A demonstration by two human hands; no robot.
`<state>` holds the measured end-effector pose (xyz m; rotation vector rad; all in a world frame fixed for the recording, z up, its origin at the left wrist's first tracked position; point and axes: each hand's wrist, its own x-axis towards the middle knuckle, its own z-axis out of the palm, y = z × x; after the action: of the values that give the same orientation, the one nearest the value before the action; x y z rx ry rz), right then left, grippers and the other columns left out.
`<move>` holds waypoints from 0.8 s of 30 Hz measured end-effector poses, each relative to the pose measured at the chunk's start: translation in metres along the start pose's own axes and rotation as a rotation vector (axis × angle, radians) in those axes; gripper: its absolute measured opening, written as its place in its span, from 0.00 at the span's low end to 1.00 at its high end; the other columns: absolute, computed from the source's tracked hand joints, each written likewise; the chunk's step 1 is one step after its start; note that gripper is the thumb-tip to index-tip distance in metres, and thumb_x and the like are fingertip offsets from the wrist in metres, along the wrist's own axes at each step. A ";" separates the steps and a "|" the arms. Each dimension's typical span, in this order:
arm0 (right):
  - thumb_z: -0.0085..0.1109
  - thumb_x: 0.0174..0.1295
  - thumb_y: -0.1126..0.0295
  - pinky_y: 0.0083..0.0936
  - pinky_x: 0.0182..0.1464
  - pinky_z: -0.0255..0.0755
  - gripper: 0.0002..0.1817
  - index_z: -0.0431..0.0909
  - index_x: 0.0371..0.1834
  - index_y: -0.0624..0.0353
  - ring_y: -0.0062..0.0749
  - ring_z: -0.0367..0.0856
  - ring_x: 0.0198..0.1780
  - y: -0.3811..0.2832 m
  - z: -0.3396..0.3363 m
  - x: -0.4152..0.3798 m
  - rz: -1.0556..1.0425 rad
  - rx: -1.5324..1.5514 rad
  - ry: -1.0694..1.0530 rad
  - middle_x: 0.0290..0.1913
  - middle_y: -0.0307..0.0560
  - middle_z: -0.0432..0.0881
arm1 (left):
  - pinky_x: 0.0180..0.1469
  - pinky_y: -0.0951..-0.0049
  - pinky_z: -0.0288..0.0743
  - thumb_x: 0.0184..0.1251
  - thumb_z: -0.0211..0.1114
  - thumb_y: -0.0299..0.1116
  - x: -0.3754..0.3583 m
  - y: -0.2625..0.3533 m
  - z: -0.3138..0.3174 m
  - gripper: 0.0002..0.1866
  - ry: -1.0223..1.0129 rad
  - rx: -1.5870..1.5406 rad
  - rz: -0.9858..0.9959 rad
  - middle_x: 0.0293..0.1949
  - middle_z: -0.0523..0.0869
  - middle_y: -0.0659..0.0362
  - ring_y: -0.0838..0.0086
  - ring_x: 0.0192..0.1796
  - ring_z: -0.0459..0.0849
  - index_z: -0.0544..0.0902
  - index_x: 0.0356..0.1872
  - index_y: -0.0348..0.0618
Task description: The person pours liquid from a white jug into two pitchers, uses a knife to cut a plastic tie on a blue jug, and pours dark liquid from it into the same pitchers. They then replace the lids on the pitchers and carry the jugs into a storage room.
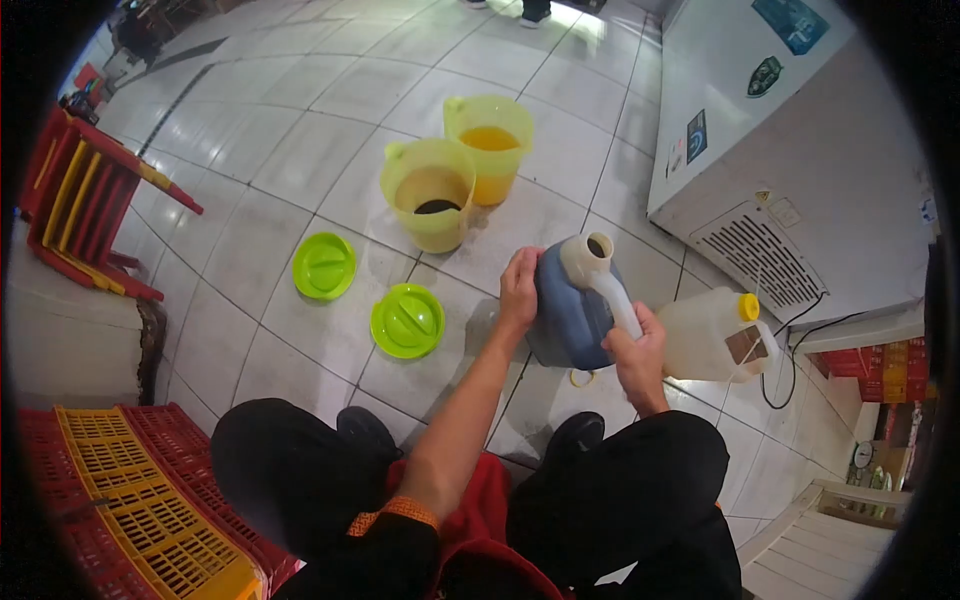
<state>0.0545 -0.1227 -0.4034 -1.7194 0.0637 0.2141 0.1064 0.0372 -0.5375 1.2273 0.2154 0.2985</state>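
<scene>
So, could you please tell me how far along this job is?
Looks done: the back pitcher holds orange liquid. In hand: the uncapped jug, left hand on its side, right hand on its handle; the front pitcher shows dark liquid low down. Probably left: fitting both green lids, lying on the floor.

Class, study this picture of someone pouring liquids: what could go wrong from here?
The jug is uncapped, so tipping it could splash dark liquid onto the tiles.

The two pitchers stand close together; a bump might knock one over.

The green lids lie on the floor near the left shoe, where they could be stepped on.
</scene>
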 end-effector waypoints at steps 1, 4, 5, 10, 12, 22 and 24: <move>0.54 0.48 0.77 0.16 0.28 0.63 0.07 0.73 0.32 0.62 0.16 0.68 0.25 -0.003 0.002 0.001 -0.011 -0.012 -0.001 0.24 0.34 0.72 | 0.53 0.77 0.66 0.77 0.44 0.48 0.000 0.000 -0.001 0.23 0.007 -0.002 -0.013 0.39 0.80 0.62 0.78 0.44 0.73 0.80 0.42 0.37; 0.53 0.48 0.77 0.17 0.28 0.63 0.07 0.73 0.33 0.63 0.16 0.68 0.25 -0.004 0.001 0.007 0.005 -0.012 -0.007 0.25 0.35 0.72 | 0.53 0.76 0.67 0.77 0.44 0.46 0.002 0.004 -0.003 0.23 0.014 -0.091 -0.009 0.39 0.82 0.60 0.75 0.45 0.76 0.81 0.41 0.37; 0.53 0.48 0.78 0.17 0.29 0.64 0.08 0.73 0.33 0.62 0.17 0.69 0.26 -0.009 0.003 0.008 0.004 0.022 -0.003 0.27 0.35 0.73 | 0.55 0.76 0.66 0.77 0.43 0.46 0.004 0.005 -0.005 0.24 -0.011 -0.110 -0.012 0.42 0.83 0.59 0.74 0.47 0.76 0.81 0.43 0.36; 0.53 0.48 0.78 0.16 0.30 0.66 0.08 0.73 0.33 0.63 0.17 0.70 0.27 -0.012 0.008 0.022 -0.014 -0.014 -0.017 0.28 0.35 0.73 | 0.62 0.72 0.65 0.77 0.40 0.50 0.011 0.012 -0.034 0.30 -0.064 -0.097 -0.078 0.49 0.83 0.54 0.71 0.54 0.77 0.81 0.50 0.32; 0.53 0.48 0.78 0.16 0.31 0.66 0.07 0.73 0.32 0.62 0.16 0.70 0.27 -0.016 0.010 0.024 0.003 -0.022 -0.019 0.27 0.35 0.73 | 0.65 0.68 0.60 0.76 0.35 0.57 0.014 0.006 -0.051 0.35 -0.160 -0.010 -0.082 0.52 0.82 0.54 0.67 0.57 0.76 0.79 0.54 0.34; 0.54 0.45 0.76 0.15 0.30 0.64 0.05 0.73 0.28 0.61 0.16 0.69 0.26 -0.050 0.031 0.037 0.005 -0.136 -0.153 0.24 0.34 0.71 | 0.67 0.71 0.59 0.76 0.35 0.57 0.011 -0.016 -0.073 0.35 -0.099 -0.091 -0.221 0.54 0.81 0.51 0.68 0.58 0.76 0.78 0.56 0.34; 0.54 0.45 0.76 0.15 0.30 0.64 0.06 0.73 0.28 0.61 0.16 0.69 0.27 -0.060 0.040 0.040 0.015 -0.143 -0.180 0.24 0.34 0.71 | 0.64 0.72 0.61 0.75 0.35 0.59 0.013 -0.015 -0.072 0.36 0.003 -0.109 -0.389 0.53 0.82 0.52 0.68 0.57 0.76 0.78 0.57 0.35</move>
<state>0.0995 -0.0707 -0.3579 -1.8352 -0.0732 0.3908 0.0966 0.1013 -0.5753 1.0508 0.4281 -0.0256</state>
